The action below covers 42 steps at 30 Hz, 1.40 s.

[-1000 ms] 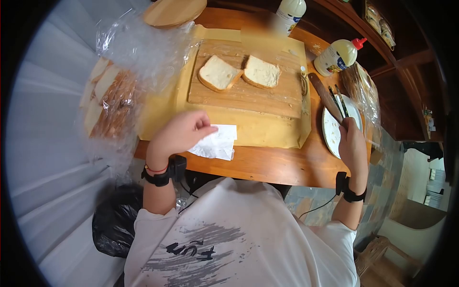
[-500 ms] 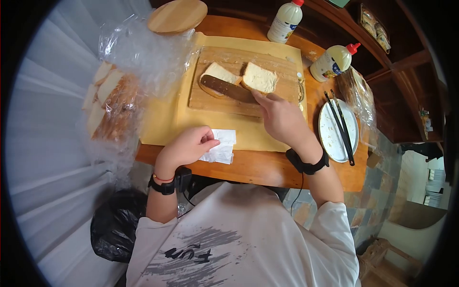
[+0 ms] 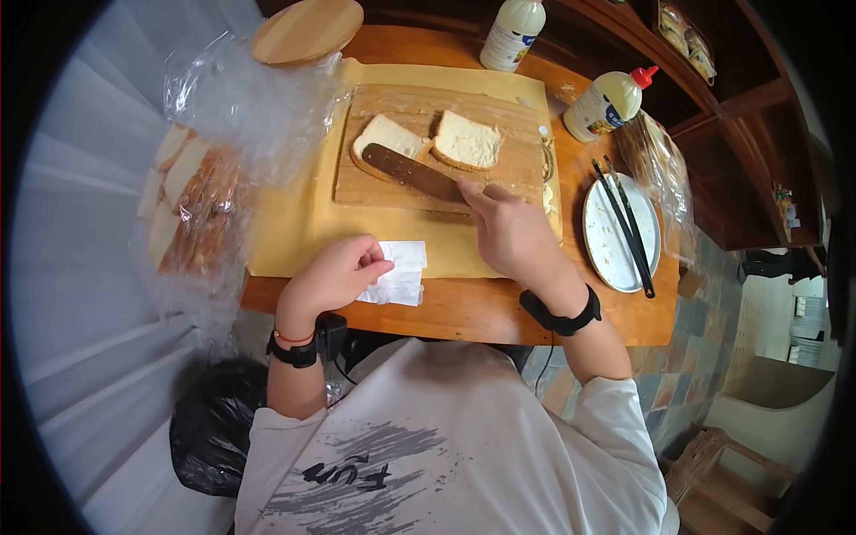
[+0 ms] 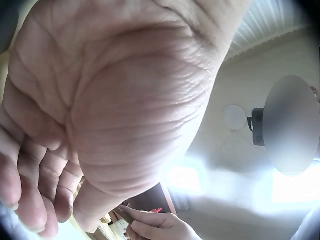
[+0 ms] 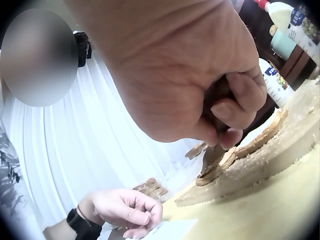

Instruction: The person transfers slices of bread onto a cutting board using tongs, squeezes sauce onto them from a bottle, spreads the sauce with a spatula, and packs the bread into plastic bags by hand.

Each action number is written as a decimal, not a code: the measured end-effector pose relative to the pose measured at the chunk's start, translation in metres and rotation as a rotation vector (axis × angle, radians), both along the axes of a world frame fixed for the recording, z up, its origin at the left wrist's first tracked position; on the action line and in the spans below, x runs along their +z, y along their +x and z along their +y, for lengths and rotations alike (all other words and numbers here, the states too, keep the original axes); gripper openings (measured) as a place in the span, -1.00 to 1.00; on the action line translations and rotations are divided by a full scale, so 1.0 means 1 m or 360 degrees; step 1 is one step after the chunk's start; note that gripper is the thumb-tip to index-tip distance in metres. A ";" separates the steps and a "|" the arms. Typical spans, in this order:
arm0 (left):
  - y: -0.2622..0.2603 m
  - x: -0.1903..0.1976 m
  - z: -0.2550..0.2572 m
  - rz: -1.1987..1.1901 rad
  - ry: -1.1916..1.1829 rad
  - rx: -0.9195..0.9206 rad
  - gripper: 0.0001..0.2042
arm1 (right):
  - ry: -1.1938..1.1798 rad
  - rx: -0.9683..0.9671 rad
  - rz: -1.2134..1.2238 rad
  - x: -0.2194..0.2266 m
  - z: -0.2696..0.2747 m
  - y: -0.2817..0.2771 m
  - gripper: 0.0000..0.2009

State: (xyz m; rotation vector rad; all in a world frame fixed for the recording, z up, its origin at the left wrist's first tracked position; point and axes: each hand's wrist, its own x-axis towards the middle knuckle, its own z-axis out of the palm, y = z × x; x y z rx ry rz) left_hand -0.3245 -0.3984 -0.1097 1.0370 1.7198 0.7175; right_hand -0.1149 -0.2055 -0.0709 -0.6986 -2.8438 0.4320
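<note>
Two bread slices lie side by side on a wooden board (image 3: 428,192). My right hand (image 3: 520,234) grips a dark flat spatula (image 3: 410,174), its blade lying over the near part of the left slice (image 3: 383,134). White spread shows on the right slice (image 3: 468,141). In the right wrist view the fingers of my right hand (image 5: 185,75) curl round the handle. My left hand (image 3: 332,272), fingers loosely bent and holding nothing visible, is beside a white paper napkin (image 3: 403,272) at the table's near edge; in the left wrist view its palm (image 4: 130,100) faces the camera.
Bagged bread (image 3: 192,209) lies on the left under clear plastic. A round wooden board (image 3: 308,31) is at the back left. Two bottles (image 3: 513,36) stand behind and to the right. A white plate (image 3: 602,236) with black-handled utensils (image 3: 635,241) sits on the right.
My right hand has brought the spatula from above the plate leftward onto the left slice. My left hand stays near the napkin. The blurred shape over the board's back edge is gone.
</note>
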 end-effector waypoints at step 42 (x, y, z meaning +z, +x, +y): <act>0.003 0.002 0.003 -0.0061 -0.0049 0.0135 -0.77 | -0.0137 0.0004 0.0237 -0.006 0.018 -0.012 -0.56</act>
